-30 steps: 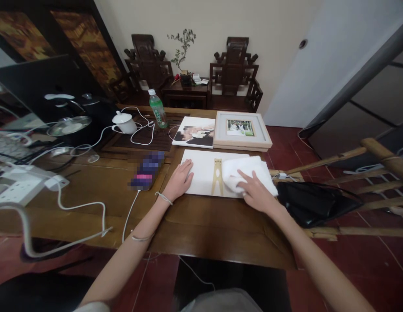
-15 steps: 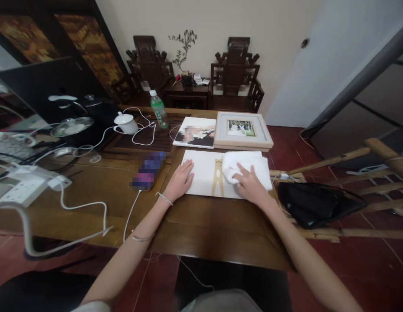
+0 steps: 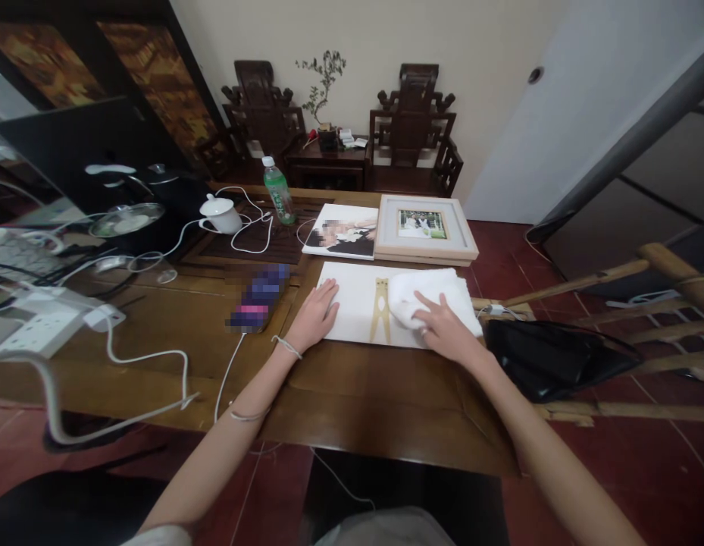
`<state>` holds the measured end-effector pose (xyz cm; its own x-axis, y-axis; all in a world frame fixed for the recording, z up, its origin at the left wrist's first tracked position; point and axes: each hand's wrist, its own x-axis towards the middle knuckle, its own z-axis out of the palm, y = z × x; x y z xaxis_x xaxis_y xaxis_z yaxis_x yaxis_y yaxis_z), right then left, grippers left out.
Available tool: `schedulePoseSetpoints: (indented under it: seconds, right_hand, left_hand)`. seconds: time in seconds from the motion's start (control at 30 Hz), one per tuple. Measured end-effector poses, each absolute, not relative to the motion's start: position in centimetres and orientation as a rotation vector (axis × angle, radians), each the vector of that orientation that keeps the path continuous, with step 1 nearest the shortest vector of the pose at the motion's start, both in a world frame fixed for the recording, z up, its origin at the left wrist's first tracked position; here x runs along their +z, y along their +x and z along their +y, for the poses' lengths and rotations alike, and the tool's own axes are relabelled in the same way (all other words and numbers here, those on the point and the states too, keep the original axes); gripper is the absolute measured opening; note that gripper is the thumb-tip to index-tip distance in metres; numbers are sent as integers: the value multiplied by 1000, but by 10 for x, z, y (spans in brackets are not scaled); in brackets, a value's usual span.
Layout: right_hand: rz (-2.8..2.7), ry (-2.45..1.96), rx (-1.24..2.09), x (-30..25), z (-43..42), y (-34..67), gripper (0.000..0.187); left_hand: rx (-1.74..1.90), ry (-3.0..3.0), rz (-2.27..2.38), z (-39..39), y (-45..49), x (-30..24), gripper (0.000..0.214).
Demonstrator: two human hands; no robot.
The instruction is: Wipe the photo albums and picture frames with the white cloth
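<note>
Right hand [image 3: 445, 327], fingers spread, presses cloth [image 3: 455, 290] on panel [image 3: 355, 303], apparently wiping. Left hand [image 3: 317, 312], flat and empty, should brace the next stroke.

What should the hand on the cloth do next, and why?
Perhaps the right hand should slide the white cloth left: it covers only the right part of the white panel, and the left hand, resting on the panel's left edge, may steady it.

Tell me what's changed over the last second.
The right hand and the white cloth under it shifted left, then back right, over the white panel. No new grasp or release shows. The left hand stayed at the panel's left edge.
</note>
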<state>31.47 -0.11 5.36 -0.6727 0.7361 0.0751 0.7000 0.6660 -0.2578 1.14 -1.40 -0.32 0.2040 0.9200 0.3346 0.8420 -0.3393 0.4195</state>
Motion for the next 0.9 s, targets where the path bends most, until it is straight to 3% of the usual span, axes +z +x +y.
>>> schedulePoseSetpoints:
  seconds: [0.23, 0.63, 0.9]
  right_hand:
    - [-2620, -1322, 192, 46, 39, 296, 36]
    - [-2763, -1061, 390, 56, -82, 324, 34]
    - [-2648, -1266, 383, 52, -1, 302, 36]
  left_hand:
    - [804, 2313, 1709, -14, 11, -2, 42]
    - [795, 2330, 1729, -15, 13, -4, 42]
    - [801, 2314, 1724, -14, 12, -4, 42]
